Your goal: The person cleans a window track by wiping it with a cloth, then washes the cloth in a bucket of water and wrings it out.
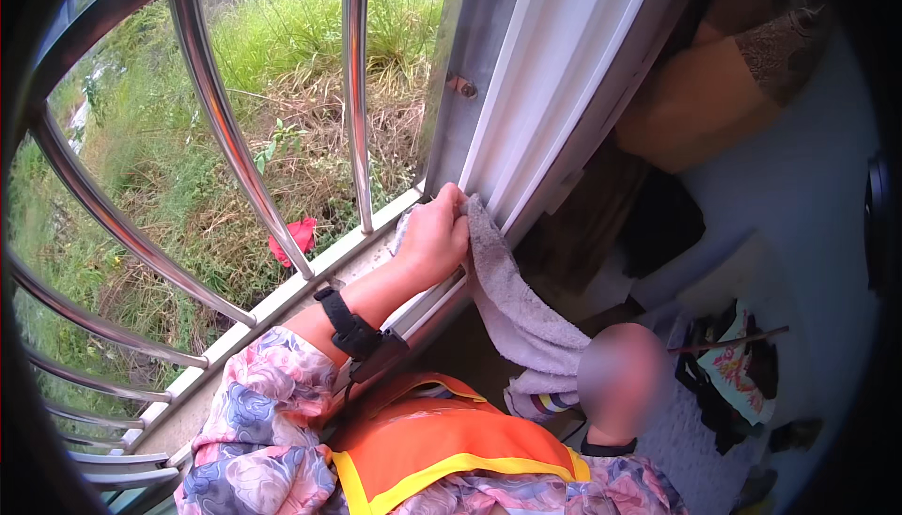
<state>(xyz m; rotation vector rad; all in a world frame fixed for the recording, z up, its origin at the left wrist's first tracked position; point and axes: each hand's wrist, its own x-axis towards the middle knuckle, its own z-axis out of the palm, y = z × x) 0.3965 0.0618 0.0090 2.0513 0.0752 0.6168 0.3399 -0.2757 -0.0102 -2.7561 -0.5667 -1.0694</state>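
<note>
My left hand (431, 236) grips one end of a grey terry cloth (504, 289). It presses the cloth into the lower corner where the white window frame (546, 57) meets the sill track (430, 296). From there the cloth hangs slackly across to my right hand (624, 381), which is blurred over but appears closed around the other end. A striped edge of the cloth shows just below that hand. Black straps circle both wrists, and a small dark box sits at the left one.
Curved metal security bars (232, 134) stand outside the sill, with grass (310, 36) and a red scrap (292, 240) beyond. Indoors, a brown box-like object (697, 106), a dark item (662, 222) and a patterned cloth or bag (736, 374) lie to the right.
</note>
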